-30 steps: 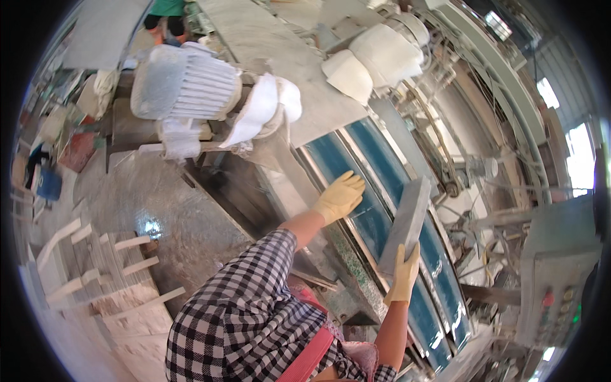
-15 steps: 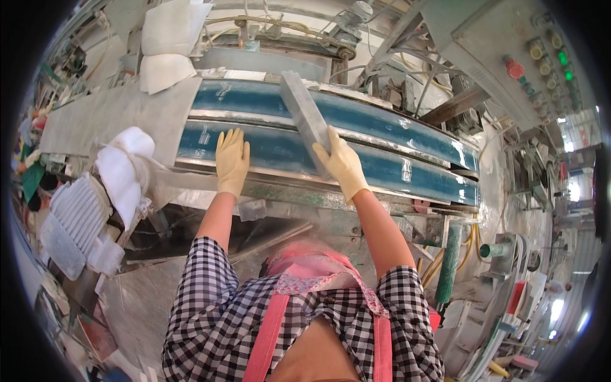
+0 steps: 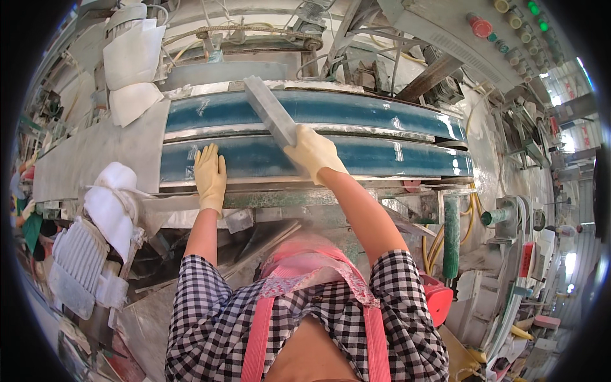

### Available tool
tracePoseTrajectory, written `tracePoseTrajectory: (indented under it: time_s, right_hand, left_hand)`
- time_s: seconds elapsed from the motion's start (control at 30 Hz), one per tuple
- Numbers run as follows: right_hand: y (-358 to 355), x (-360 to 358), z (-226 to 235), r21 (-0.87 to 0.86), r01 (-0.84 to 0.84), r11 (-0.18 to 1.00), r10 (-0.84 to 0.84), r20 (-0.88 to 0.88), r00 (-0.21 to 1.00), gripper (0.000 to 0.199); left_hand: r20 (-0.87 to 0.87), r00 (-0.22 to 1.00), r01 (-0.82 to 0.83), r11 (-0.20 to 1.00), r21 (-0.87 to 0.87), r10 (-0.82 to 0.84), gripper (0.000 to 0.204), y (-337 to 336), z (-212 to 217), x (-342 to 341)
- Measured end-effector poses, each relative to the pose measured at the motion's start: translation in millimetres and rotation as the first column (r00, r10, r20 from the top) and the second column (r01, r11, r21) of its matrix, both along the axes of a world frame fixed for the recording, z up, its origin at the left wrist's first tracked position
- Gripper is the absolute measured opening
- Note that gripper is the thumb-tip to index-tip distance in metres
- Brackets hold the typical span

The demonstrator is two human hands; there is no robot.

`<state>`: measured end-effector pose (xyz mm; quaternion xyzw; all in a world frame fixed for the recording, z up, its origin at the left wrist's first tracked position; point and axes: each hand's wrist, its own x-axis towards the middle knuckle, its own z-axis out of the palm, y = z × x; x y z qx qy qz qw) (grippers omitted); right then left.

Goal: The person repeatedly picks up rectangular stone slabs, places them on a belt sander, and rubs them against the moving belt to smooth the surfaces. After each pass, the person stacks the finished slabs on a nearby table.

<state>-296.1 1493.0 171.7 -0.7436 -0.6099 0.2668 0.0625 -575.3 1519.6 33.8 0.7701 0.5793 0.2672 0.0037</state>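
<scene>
My right hand (image 3: 315, 153), in a pale yellow rubber glove, is closed around the near end of a long grey rectangular bar (image 3: 268, 109). The bar slants across both blue conveyor belts, its far end at the back edge of the far belt (image 3: 331, 109). Its near end is hidden by my glove. My left hand (image 3: 210, 175), gloved alike, lies flat with fingers stretched out over the left part of the near belt (image 3: 254, 157). Nothing is in it.
A flat grey metal plate (image 3: 95, 149) adjoins the belts at left. Below it are a white wrapped bundle (image 3: 109, 197) and a ribbed motor (image 3: 77, 258). A control panel with a red button (image 3: 478, 25) hangs at upper right. A green cylinder (image 3: 450, 239) stands right of me.
The whole view has shifted, moving the belts leftward and lower. Against the belts, my right hand and the bar have moved slightly away from me. My left hand stays about where it was.
</scene>
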Motion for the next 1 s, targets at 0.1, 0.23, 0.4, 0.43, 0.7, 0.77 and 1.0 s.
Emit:
tracePoseTrajectory:
  time_s: [0.1,0.23,0.4,0.43,0.7,0.77,1.0]
  right_hand:
    - [15,-11,-3,0.043,0.064,0.997,-0.065,0.005,0.998,0.047]
    - [30,-20,-17,0.123,0.143,0.982,-0.138,-0.050,0.989,0.042]
    - [33,-21,-24,0.115,0.149,0.982,-0.148,-0.014,0.989,0.044]
    - [32,-21,-24,0.132,0.145,0.981,-0.146,-0.003,0.989,0.044]
    - [35,-22,-29,0.146,0.116,0.983,-0.126,0.061,0.990,0.047]
    - [34,-22,-29,0.152,0.143,0.978,-0.154,0.068,0.986,0.045]
    - [32,-22,-42,0.274,0.199,0.941,-0.211,0.013,0.977,0.035]
  left_hand:
    - [0.030,1.000,0.007,1.000,-0.012,-0.006,0.035,-1,2,0]
    - [0.063,0.998,0.019,1.000,-0.024,-0.017,0.034,1,3,1]
    - [0.109,0.993,0.040,0.999,0.023,-0.042,0.034,-2,3,1]
    - [0.095,0.995,0.042,0.999,0.001,-0.042,0.034,-2,2,0]
    - [0.286,0.957,-0.001,0.991,0.133,-0.038,0.024,44,-14,-40]
    - [0.091,0.986,-0.150,0.978,0.144,0.137,0.031,69,-8,-62]
    - [-0.332,0.902,-0.357,0.908,-0.219,0.275,0.063,120,44,-98]
